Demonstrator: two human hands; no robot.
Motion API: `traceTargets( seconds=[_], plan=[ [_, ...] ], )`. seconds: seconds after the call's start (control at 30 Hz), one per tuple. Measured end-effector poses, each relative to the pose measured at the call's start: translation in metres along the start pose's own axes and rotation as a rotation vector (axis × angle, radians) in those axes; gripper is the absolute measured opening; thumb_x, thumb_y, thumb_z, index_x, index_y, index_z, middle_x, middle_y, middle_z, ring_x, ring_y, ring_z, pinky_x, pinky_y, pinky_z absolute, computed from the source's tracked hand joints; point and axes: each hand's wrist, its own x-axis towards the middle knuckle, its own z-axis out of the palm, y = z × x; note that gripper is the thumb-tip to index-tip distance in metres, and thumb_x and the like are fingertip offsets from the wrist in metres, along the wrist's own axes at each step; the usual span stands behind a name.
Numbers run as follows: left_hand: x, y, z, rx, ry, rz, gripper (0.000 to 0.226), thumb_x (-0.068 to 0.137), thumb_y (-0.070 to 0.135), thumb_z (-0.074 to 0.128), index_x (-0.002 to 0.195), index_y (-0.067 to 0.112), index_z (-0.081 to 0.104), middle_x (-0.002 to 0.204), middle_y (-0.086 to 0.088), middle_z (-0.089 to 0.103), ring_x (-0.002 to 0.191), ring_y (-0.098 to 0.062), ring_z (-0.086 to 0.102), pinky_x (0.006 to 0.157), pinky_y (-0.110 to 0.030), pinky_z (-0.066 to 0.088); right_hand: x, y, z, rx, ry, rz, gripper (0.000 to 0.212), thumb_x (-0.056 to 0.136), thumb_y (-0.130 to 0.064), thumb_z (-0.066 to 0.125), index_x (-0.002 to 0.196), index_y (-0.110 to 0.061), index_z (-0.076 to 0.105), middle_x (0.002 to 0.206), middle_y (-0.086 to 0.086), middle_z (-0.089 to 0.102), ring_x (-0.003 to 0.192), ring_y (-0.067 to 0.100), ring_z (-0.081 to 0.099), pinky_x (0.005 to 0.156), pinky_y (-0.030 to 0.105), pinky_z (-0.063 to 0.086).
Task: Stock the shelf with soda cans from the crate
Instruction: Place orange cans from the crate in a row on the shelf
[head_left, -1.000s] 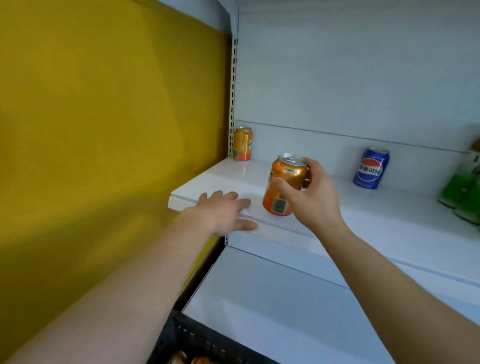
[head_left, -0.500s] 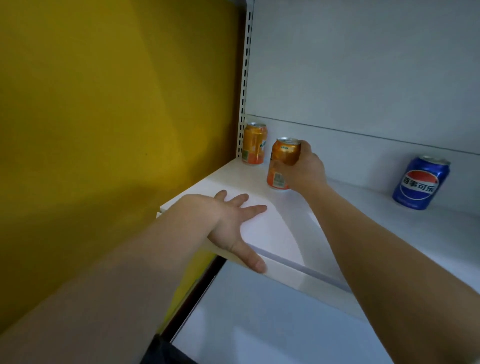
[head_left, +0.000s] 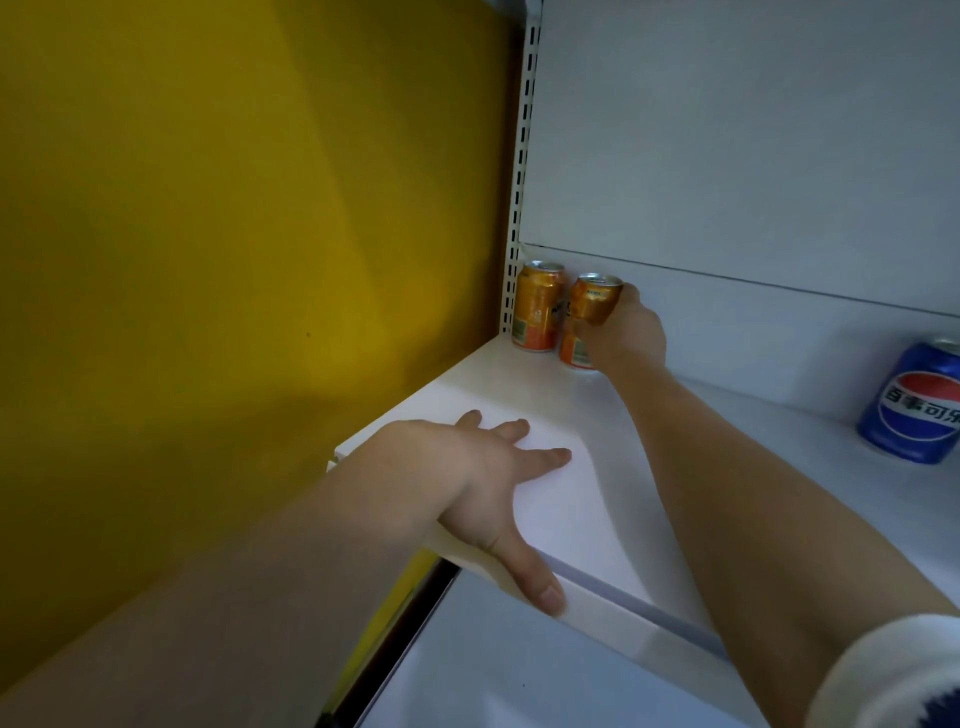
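My right hand (head_left: 626, 332) grips an orange soda can (head_left: 589, 312) at the back left of the white shelf (head_left: 613, 499). That can is tilted slightly and sits close beside a second orange can (head_left: 537, 306), which stands upright in the back left corner. My left hand (head_left: 493, 478) rests flat on the shelf's front left corner, fingers spread and thumb over the front edge. The crate is out of view.
A blue cola can (head_left: 917, 410) stands at the right on the same shelf. A yellow wall (head_left: 234, 260) borders the shelf on the left. A lower white shelf (head_left: 519, 670) lies below the front edge.
My right hand has carried the orange can further back and left, up against the can in the corner. My left hand stays on the shelf's front corner.
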Motion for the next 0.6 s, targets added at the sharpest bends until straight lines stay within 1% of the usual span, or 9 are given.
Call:
traceTargets(
  seconds=[0.2,0.3,0.37,0.43,0.5,0.57,0.6],
  plan=[
    [0.000,-0.001,0.003,-0.006,0.013,0.010,0.129,0.051,0.088,0.070,0.148,0.062,-0.011,0.166,0.017,-0.017,0.153,-0.027,-0.017,0.119,-0.066,0.013,-0.004,-0.003,0.005,-0.011,0.019,-0.015,0.054,0.088,-0.029,0.066,0.133,-0.012,0.040,0.110,0.014,0.063,0.101,0.034,0.062,0.078,0.040,0.049],
    [0.000,0.000,0.004,-0.011,0.029,0.006,0.129,0.051,0.087,0.071,0.148,0.061,-0.009,0.166,0.017,-0.015,0.154,-0.027,-0.016,0.119,-0.065,0.014,-0.009,-0.004,0.003,-0.049,0.028,-0.027,0.053,0.089,-0.022,0.064,0.134,-0.009,0.039,0.113,0.017,0.061,0.102,0.035,0.061,0.074,0.037,0.043],
    [0.000,0.000,0.005,-0.013,0.038,0.005,0.129,0.051,0.087,0.071,0.149,0.060,-0.009,0.166,0.017,-0.014,0.154,-0.027,-0.015,0.119,-0.065,0.015,-0.018,-0.004,-0.003,-0.113,0.036,-0.041,0.045,0.091,-0.014,0.059,0.131,-0.005,0.040,0.116,0.019,0.060,0.105,0.036,0.060,0.074,0.036,0.040],
    [0.001,0.000,0.007,-0.007,0.043,0.005,0.129,0.051,0.088,0.070,0.149,0.060,-0.008,0.166,0.018,-0.013,0.154,-0.027,-0.015,0.119,-0.066,0.014,-0.031,-0.006,-0.016,-0.226,0.027,-0.065,0.037,0.091,-0.006,0.054,0.127,-0.003,0.044,0.115,0.019,0.061,0.106,0.036,0.060,0.074,0.036,0.041],
    [0.001,-0.002,0.010,-0.010,0.052,0.007,0.129,0.049,0.091,0.068,0.149,0.060,-0.008,0.166,0.018,-0.013,0.154,-0.027,-0.013,0.119,-0.066,0.012,-0.050,-0.011,-0.033,-0.346,0.007,-0.104,0.028,0.091,-0.003,0.050,0.118,-0.005,0.054,0.108,0.016,0.065,0.101,0.033,0.062,0.069,0.033,0.042],
    [0.001,-0.002,0.012,-0.022,0.071,0.009,0.131,0.047,0.094,0.065,0.149,0.060,-0.008,0.167,0.017,-0.011,0.154,-0.027,-0.011,0.120,-0.065,0.010,-0.079,-0.014,-0.050,-0.391,0.005,-0.168,0.019,0.093,-0.007,0.047,0.104,-0.010,0.063,0.096,0.012,0.066,0.088,0.031,0.063,0.063,0.031,0.040],
    [-0.001,-0.002,0.014,-0.031,0.084,0.006,0.131,0.045,0.095,0.063,0.149,0.060,-0.008,0.167,0.016,-0.011,0.155,-0.026,-0.010,0.120,-0.065,0.009,-0.098,-0.014,-0.058,-0.368,0.028,-0.227,0.019,0.094,-0.010,0.047,0.096,-0.012,0.065,0.089,0.011,0.066,0.080,0.030,0.061,0.061,0.030,0.038]
  ],
)
